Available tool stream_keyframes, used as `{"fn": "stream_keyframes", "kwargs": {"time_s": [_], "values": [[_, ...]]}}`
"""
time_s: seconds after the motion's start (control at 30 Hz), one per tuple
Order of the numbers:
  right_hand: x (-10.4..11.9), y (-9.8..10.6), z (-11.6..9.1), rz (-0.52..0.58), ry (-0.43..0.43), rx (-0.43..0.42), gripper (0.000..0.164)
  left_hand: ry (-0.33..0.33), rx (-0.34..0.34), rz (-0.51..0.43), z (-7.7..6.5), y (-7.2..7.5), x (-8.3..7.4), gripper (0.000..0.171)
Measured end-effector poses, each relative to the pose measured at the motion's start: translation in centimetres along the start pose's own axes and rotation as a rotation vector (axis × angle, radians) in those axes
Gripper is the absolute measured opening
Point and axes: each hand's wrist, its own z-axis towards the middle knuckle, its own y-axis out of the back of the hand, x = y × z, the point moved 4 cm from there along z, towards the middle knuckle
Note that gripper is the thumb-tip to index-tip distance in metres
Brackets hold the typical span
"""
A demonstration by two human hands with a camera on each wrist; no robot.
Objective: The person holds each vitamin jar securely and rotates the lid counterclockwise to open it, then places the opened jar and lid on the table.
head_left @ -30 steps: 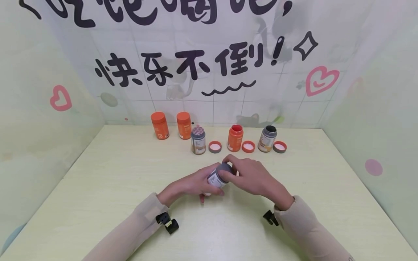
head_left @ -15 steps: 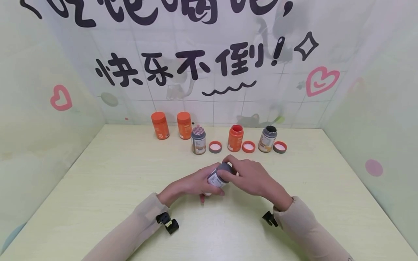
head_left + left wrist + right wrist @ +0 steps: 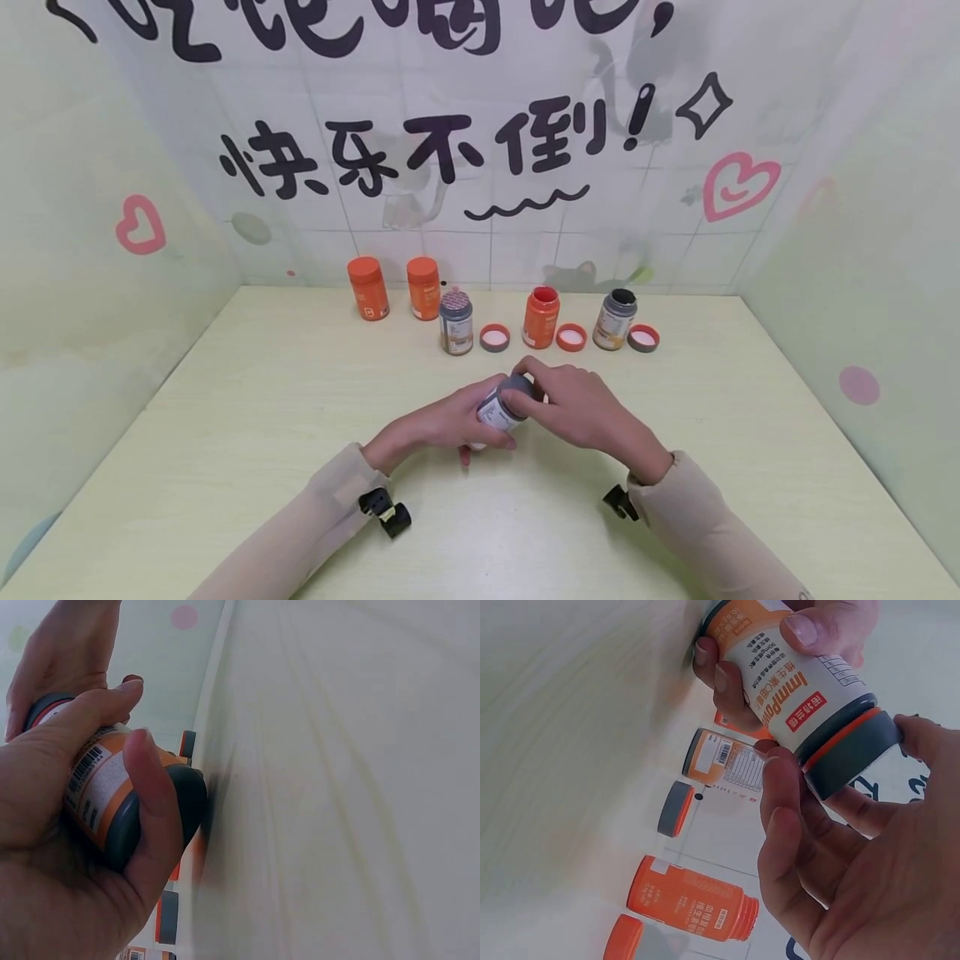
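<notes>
A dark grey supplement bottle [image 3: 495,414] with a white and orange label is tilted between both hands above the table. My left hand [image 3: 459,417] grips its body, fingers and thumb wrapped around the label. At the upper end, my right hand [image 3: 581,406] holds the grey screw cap [image 3: 855,754] between thumb and fingers. An orange band shows at the cap's lower edge in the right wrist view, where the cap sits on the bottle's neck. The left wrist view shows the bottle's grey base [image 3: 124,832] and a barcode.
Behind the hands stand two capped orange bottles [image 3: 368,290], a grey bottle with a patterned seal [image 3: 456,325], an uncapped orange bottle [image 3: 541,319] and an uncapped grey bottle [image 3: 615,321]. Loose caps [image 3: 495,337] lie upside down beside the latter three. Walls enclose the table [image 3: 247,375].
</notes>
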Motion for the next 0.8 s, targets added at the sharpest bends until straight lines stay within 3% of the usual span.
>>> {"fn": "stream_keyframes", "kwargs": {"time_s": [0.8], "values": [[0.10, 0.17, -0.04, 0.009, 0.002, -0.005, 0.038, 0.024, -0.002, -0.007, -0.02, -0.03, -0.19, 0.063]]}}
